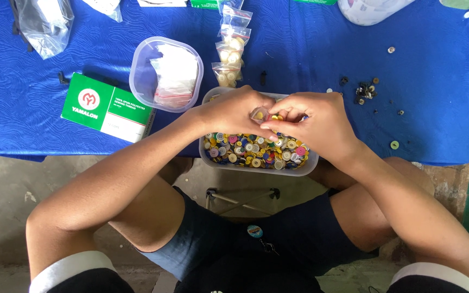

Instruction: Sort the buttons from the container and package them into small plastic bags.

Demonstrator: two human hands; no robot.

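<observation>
A clear plastic tub [306, 165] full of mixed coloured buttons [251, 151] sits at the near edge of the blue table. Both my hands hover over it and meet at a small clear zip bag [259, 114]. My left hand [229, 111] pinches the bag from the left. My right hand [316, 122] holds its other side, fingertips at the bag's mouth, with a few yellow buttons showing between the fingers.
A clear tub [139, 81] holding empty small bags stands left of the hands. A green and white box [107, 108] lies further left. A row of filled bags of cream buttons [230, 49] lies behind. Loose buttons [366, 89] are scattered right. A blue cloth [310, 49] covers the table.
</observation>
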